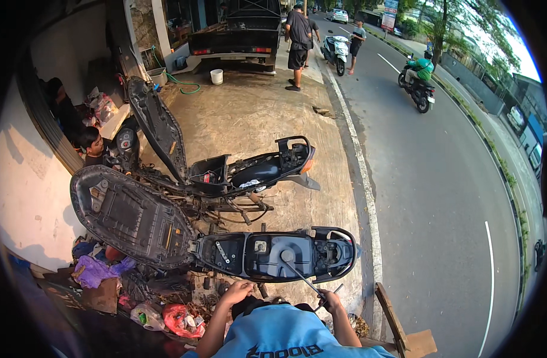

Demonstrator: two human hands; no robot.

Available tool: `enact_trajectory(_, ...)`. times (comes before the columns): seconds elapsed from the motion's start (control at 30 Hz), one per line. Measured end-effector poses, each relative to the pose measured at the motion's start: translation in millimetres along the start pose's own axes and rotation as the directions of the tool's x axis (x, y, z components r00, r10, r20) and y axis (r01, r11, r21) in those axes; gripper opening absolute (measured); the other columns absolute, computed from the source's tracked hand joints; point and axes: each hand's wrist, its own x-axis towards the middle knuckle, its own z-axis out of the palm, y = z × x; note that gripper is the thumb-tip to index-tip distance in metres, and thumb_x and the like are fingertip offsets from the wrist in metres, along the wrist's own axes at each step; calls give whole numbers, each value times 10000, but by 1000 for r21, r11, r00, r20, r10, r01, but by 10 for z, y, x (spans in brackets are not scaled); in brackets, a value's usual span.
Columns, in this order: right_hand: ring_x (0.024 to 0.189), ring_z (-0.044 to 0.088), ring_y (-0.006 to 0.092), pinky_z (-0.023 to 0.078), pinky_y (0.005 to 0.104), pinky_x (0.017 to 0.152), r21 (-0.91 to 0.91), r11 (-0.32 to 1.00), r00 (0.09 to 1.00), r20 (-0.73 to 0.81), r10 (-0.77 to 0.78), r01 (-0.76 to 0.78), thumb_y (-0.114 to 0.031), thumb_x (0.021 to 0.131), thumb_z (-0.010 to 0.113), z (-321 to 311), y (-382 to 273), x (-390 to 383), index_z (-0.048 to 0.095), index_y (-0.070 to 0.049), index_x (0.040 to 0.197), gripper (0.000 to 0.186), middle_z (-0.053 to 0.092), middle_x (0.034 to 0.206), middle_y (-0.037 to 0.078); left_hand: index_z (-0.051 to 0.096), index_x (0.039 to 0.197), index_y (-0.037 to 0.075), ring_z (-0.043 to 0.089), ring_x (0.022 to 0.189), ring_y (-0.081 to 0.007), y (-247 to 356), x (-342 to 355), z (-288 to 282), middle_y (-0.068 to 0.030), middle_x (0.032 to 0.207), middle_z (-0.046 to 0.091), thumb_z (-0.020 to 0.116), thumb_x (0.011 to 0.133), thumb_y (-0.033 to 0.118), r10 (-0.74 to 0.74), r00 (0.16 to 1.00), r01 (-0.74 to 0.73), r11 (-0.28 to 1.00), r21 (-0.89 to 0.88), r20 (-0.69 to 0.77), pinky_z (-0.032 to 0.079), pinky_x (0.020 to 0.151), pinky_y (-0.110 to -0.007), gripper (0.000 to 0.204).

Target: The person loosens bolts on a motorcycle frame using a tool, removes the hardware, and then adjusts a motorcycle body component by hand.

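My right hand [330, 300] is closed around the crossbar of a metal T-handle wrench [306, 281]. Its long shaft slants up and left over the nearer motorcycle's black tank [296, 246], and its far end appears against the round cap [287, 256]. I cannot tell whether it touches. My left hand [237, 292] is loosely curled by the near side of that motorcycle, with nothing visible in it. The long black seat [133, 216] is swung up at the left, underside showing. A small wrench-like metal piece [222, 252] lies in the compartment beside the tank.
A second stripped motorcycle [255, 173] stands just beyond, its seat [157, 128] raised, with a person [94, 146] beside it. Bags and rubbish [184, 319] lie at lower left. A wooden plank [391, 316] stands lower right, near the road [428, 209], where a rider [422, 68] passes.
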Motion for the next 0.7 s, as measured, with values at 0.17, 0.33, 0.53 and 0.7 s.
enact_trajectory(0.17,405,352,125,344,303,411,-6,999,985,-170,-32,31,-259,935,615,158,208,64,709,-51,1049,256,481,603,13,671,1180,46,651,728,-125,-521,358,-147,-40,955,708,540,1011,243,-199,971,199,980,-10,-129,512,611,-302,291)
enact_trajectory(0.33,413,263,118,277,298,396,158,985,977,-189,95,-65,-368,970,541,-76,548,224,706,-108,974,307,299,531,-39,664,1157,89,699,765,-242,-1908,186,-448,-96,956,716,503,992,248,-558,755,603,797,33,-344,545,572,-410,280)
enact_trajectory(0.53,439,286,120,306,294,428,213,954,969,-82,235,-213,-385,1013,477,-478,823,217,656,-101,1015,335,287,538,-33,647,1082,32,713,726,-302,-2635,-593,-398,-129,921,714,530,955,253,-747,618,738,658,-148,-244,571,602,-460,281)
enact_trajectory(0.7,424,282,131,317,302,438,148,954,963,-29,269,-262,-357,1030,450,-465,806,85,562,-77,845,355,262,520,-29,615,1120,37,710,763,-319,-2503,-780,-409,-145,971,698,511,971,283,-704,695,719,673,175,-149,585,657,-475,306)
